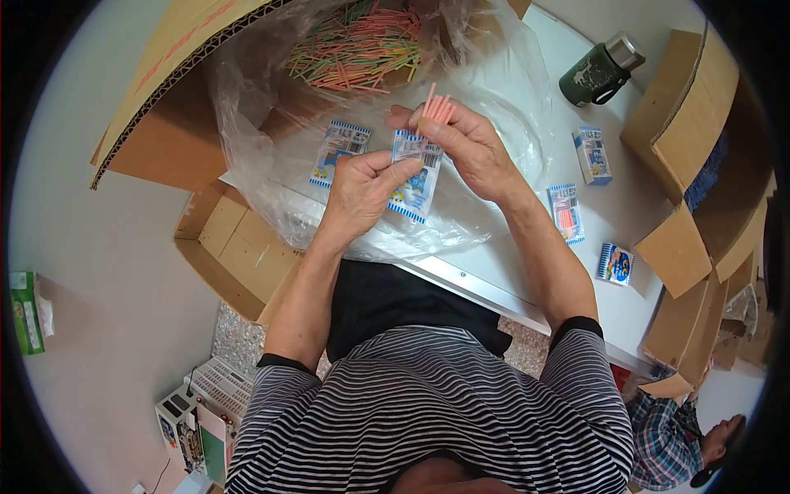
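Observation:
My left hand [360, 193] is closed on the edge of a small blue-and-white printed packet [414, 202], thumb laid across its front. In my right hand [479, 156] a small bundle of thin pink sticks [438, 109] is pinched at the packet's upper end. Whether the sticks' lower ends are inside the packet is hidden by the fingers. Just left of it, another blue-and-white packet [339, 150] lies on clear plastic. Beyond my hands, a heap of pink, green and yellow sticks [362, 51] fills a clear plastic bag [247, 156] spilling from a cardboard box [156, 136].
Several packets lie on the white table [527, 272] to the right, including an upright one [592, 155]. A dark green flask [602, 70] stands behind them. Open cardboard boxes [679, 107] line the right side; a shallow one [239, 255] sits lower left. Another person [671, 440] is at lower right.

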{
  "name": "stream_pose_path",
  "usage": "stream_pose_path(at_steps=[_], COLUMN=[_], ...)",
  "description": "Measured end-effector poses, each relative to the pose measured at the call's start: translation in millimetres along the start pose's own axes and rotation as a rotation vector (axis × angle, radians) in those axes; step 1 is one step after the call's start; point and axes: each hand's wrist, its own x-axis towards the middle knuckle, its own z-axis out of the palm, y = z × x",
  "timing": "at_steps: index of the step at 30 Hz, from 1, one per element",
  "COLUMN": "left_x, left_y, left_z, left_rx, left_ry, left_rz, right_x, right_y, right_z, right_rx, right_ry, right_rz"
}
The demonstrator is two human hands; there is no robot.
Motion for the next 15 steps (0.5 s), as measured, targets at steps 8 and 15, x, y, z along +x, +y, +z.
stream_pose_path(at_steps=[8, 15], left_x=[3.1, 4.1], left_y=[-6.1, -10.4], left_z=[5.5, 5.7], left_rx=[-0.087, -0.140], left_ry=[0.053, 0.081], left_rz=[-0.023, 0.017], right_x=[12.6, 14.9], right_y=[-0.5, 8.3], right_z=[4.5, 10.1], right_rx=[0.398, 0.072], right_ry=[0.062, 0.129], right_rz=[0.252, 0.127])
